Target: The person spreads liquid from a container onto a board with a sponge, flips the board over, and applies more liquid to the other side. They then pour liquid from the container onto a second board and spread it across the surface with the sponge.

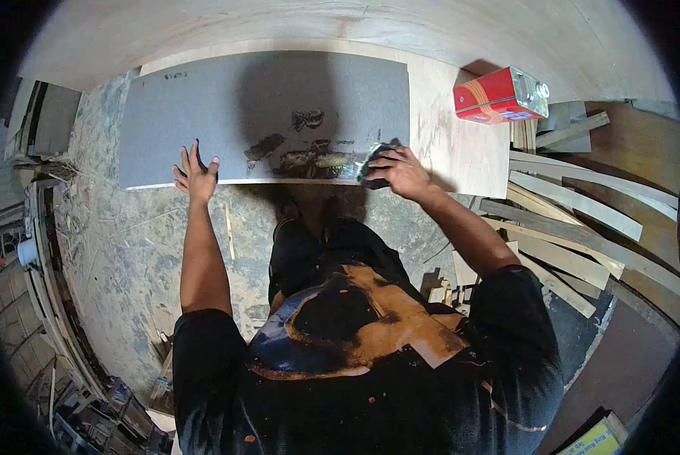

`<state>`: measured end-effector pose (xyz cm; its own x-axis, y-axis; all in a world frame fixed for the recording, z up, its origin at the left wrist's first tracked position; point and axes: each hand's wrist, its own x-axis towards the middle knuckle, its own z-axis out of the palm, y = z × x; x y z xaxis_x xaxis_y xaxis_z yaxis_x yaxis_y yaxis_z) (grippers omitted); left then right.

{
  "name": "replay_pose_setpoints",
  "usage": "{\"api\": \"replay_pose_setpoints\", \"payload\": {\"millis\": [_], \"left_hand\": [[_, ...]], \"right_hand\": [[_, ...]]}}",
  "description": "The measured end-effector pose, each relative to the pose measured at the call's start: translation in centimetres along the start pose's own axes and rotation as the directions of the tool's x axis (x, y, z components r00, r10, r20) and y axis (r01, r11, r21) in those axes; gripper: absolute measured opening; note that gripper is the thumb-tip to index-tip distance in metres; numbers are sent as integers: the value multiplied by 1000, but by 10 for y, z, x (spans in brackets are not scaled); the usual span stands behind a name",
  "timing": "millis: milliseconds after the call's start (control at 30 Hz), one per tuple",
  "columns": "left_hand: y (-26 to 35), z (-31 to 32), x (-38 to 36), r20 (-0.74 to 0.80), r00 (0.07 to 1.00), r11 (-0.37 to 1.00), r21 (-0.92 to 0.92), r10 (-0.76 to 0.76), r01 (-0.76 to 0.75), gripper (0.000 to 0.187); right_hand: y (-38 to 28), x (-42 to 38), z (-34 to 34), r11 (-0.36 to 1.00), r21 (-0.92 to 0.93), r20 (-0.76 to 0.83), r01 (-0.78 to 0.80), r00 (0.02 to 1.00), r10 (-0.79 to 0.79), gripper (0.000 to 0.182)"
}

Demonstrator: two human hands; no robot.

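Note:
A long grey board (180, 114) lies across the pale plywood in front of me, with dark, shiny wet patches (309, 155) near its middle and front edge. My left hand (196, 176) rests at the board's front edge toward the left, its fingers spread and holding nothing. Toward the right end, my right hand (402, 173) is closed around a dark, crumpled cloth (375, 161), which it presses against the board beside the wet patches. My head's shadow falls over the board's middle.
A red metal can (491, 97) lies on the plywood sheet (461, 159) at the right. Several wood strips and offcuts (567, 205) are heaped on the right. Stacked boards and clutter (51, 288) line the left side. The concrete floor (135, 250) is dusty and stained.

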<state>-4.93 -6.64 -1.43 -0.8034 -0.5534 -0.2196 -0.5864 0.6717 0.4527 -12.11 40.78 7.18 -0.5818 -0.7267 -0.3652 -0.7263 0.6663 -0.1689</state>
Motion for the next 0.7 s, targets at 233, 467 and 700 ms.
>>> {"api": "replay_pose_setpoints", "payload": {"millis": [233, 467, 700], "left_hand": [[1, -1, 2, 21, 1000, 1000, -2, -22, 22, 75], [3, -2, 1, 37, 999, 1000, 15, -24, 24, 73], [1, -3, 5, 57, 998, 999, 34, -5, 3, 71]], "right_hand": [[43, -11, -41, 969, 83, -125, -232, 962, 241, 36], [7, 27, 28, 908, 52, -311, -417, 857, 411, 44], [-19, -31, 1, 945, 58, -193, -322, 925, 328, 43]]}}
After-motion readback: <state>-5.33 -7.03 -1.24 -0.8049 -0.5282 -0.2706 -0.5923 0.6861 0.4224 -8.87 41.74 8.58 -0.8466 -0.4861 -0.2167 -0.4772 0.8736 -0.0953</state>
